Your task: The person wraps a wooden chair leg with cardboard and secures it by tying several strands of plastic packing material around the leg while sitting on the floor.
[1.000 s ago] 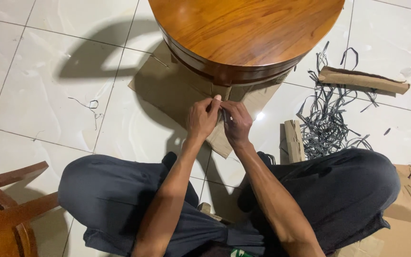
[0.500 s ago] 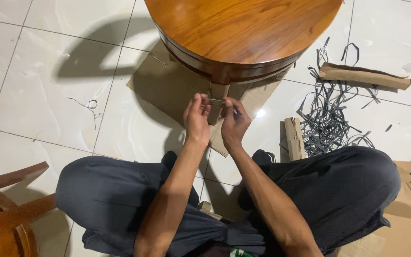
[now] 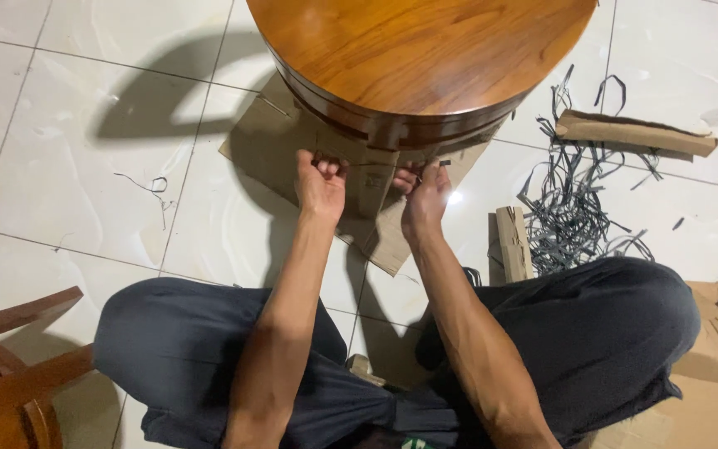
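Dark strap [image 3: 373, 163] runs left to right between both hands — left hand [image 3: 320, 179] and right hand [image 3: 425, 195] each pinch an end — just beneath the near rim of the round wooden table [image 3: 425, 50].

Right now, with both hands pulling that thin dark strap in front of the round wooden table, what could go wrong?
1. The thin dark strap is stretched between the left hand and right hand; it might slip or snap and sting the fingers.
2. The round wooden table stands on a flat brown cardboard sheet, which could slide on the glossy tiles.
3. The loose pile of dark strap offcuts could snag a leg.
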